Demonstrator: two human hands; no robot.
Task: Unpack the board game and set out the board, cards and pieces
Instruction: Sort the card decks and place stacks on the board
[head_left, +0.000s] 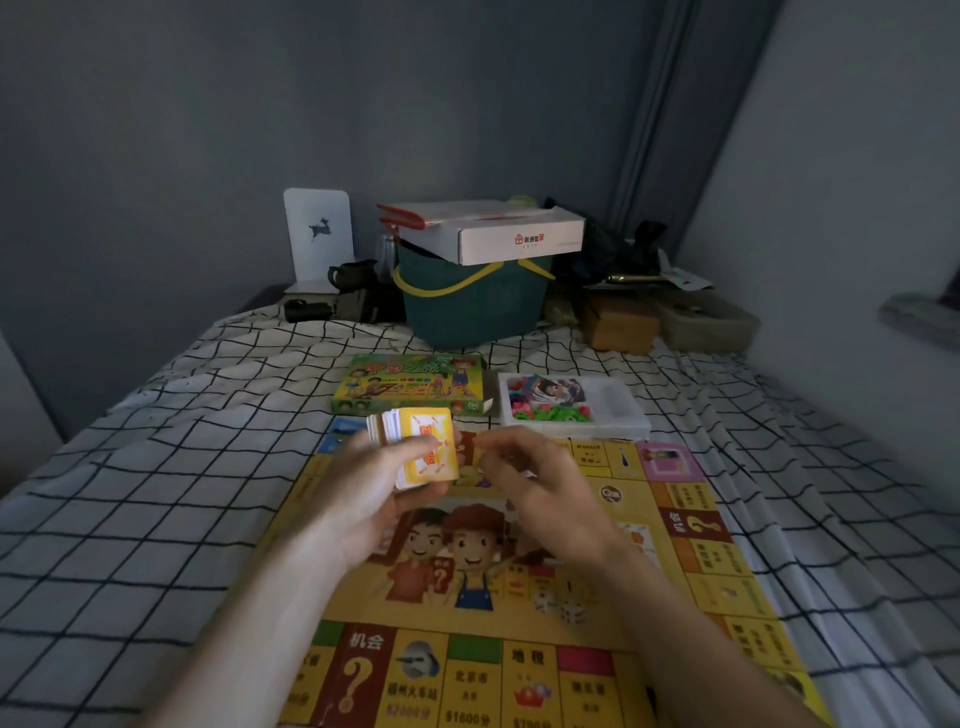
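A yellow game board (519, 639) lies unfolded on the checked bedsheet in front of me. My left hand (384, 483) grips a thick stack of yellow-backed cards (421, 447) above the board's far edge. Just right of the stack, my right hand (535, 488) hovers with its fingers curled, thumb and forefinger close together; it holds nothing I can make out. Two white dice (563, 608) rest on the board's middle. The green game box (410, 384) lies beyond the board. A clear plastic tray (613, 410) with coloured pieces and cards sits to its right.
A dark green basket (472, 306) with a yellow handle stands at the bed's far end, a white carton (519, 236) on top. Dark items and a white stand (319, 234) are left of it, brown boxes (621, 322) right. Walls close in on both sides.
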